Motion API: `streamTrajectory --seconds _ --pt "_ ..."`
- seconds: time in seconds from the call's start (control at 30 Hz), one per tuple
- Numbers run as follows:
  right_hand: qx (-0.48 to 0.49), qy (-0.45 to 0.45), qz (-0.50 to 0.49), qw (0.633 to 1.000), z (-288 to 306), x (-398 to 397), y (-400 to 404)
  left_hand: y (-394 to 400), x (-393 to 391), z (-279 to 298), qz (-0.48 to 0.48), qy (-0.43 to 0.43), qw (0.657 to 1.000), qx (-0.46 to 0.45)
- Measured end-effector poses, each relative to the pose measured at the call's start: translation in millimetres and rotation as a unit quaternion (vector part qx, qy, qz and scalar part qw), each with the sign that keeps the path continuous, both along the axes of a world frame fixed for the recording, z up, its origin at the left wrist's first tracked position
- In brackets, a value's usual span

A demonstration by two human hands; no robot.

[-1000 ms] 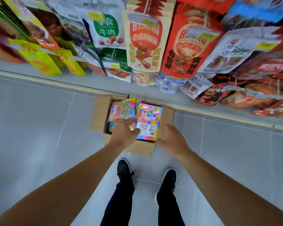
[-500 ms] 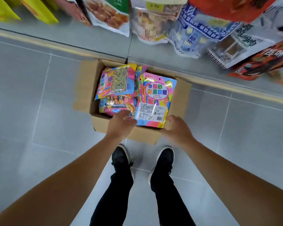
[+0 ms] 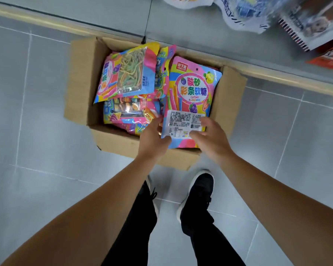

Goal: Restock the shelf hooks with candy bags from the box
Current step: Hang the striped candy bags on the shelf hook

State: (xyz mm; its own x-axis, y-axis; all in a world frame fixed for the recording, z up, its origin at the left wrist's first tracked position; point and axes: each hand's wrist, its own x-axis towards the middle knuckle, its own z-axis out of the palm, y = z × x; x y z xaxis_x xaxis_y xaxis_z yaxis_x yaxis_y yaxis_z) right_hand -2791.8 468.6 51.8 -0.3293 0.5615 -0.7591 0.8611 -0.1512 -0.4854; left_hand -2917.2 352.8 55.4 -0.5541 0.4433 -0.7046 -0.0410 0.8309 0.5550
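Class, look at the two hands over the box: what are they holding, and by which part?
Both the left hand and right hand grip the candy bag by its bottom edge, one at each lower corner, near the white label.

- bare forearms (image 3: 96, 206), no sleeves in view
- black trousers (image 3: 135, 237) on both legs
- black lace-up shoes (image 3: 200, 191) with white soles
- no rings or watch visible
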Motion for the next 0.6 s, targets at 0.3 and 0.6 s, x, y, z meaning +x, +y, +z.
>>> streamTrajectory --seconds 0.3,0.6 --pt "-0.027 0.026 -0.168 0.985 8.5 6.4 10.7 14.5 32.2 32.3 -0.038 -0.313 0.944 0.101" --pt "0.048 0.017 -0.22 0.974 42.1 41.0 10.6 2.1 22.6 29.1 0.095 -0.239 0.965 0.049"
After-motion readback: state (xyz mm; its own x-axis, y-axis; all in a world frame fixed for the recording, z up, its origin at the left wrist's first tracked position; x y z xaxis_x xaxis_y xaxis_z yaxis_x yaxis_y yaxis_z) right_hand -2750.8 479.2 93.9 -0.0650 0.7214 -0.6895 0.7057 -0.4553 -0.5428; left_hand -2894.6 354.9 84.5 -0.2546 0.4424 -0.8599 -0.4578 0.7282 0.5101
